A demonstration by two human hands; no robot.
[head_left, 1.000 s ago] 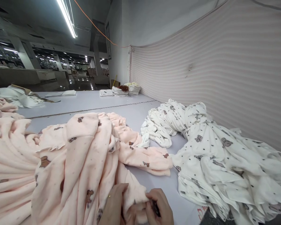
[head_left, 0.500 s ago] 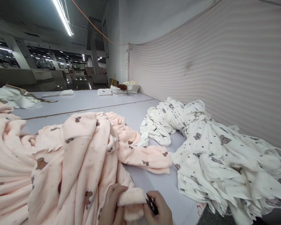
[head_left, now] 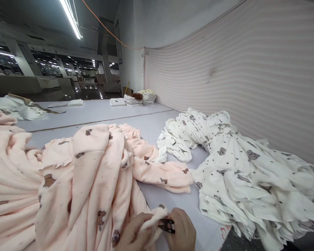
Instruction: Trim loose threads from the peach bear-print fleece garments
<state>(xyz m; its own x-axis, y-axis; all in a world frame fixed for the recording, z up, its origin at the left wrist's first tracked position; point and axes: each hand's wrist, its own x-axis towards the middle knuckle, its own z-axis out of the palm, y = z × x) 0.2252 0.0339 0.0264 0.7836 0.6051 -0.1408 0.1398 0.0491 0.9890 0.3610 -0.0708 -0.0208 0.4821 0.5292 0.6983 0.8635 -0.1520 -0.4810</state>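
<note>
At the bottom middle, my left hand (head_left: pixel 136 233) is closed on a folded edge of the pink fleece fabric (head_left: pixel 94 188), which carries a brown bear print. My right hand (head_left: pixel 181 230) grips small black thread snips (head_left: pixel 167 226), their blades pointing left against the pinched pink edge. Whether the blades are cutting anything is too small to tell. The pink fabric lies heaped across the left and middle of the table, with a sleeve-like piece (head_left: pixel 162 176) stretching right from the heap.
A heap of white fabric with grey prints (head_left: pixel 232 167) covers the table's right side and hangs over its front edge. Folded stacks (head_left: pixel 133 99) stand at the back. White cloth (head_left: pixel 23 107) lies at the far left. A pink striped sheet (head_left: pixel 238 76) hangs along the right wall.
The pink edge between my hands has been turned and bunched up. My left hand has shifted right, and the snips now point left across the edge.
</note>
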